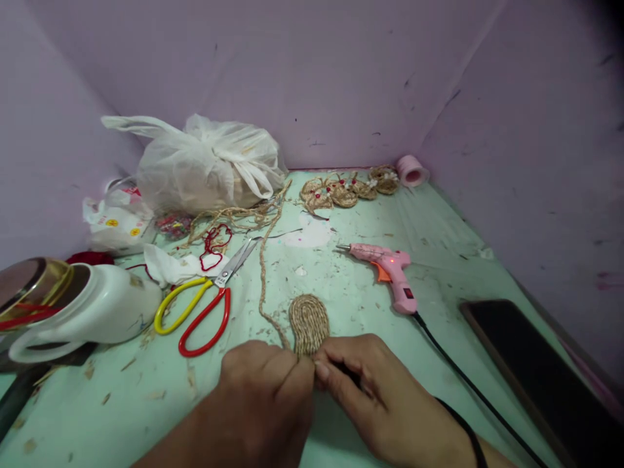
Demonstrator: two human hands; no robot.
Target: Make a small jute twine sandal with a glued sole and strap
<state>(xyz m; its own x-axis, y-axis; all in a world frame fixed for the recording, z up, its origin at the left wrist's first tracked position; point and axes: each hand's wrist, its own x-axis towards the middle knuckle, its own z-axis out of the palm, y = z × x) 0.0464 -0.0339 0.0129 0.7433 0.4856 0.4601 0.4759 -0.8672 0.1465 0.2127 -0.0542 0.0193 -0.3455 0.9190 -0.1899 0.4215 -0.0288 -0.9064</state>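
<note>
An oval coil of jute rope lies flat on the pale green table, just in front of both my hands. My left hand is closed, pinching the loose jute cord where it meets the coil's near edge. My right hand is closed too, its fingertips pressed on the same near edge of the coil. The cord runs away from the coil toward the back of the table.
Scissors with yellow and red handles lie left of the coil. A pink glue gun with a black cable lies to the right. A white jar, plastic bag, finished jute pieces, pink spool and dark tablet surround them.
</note>
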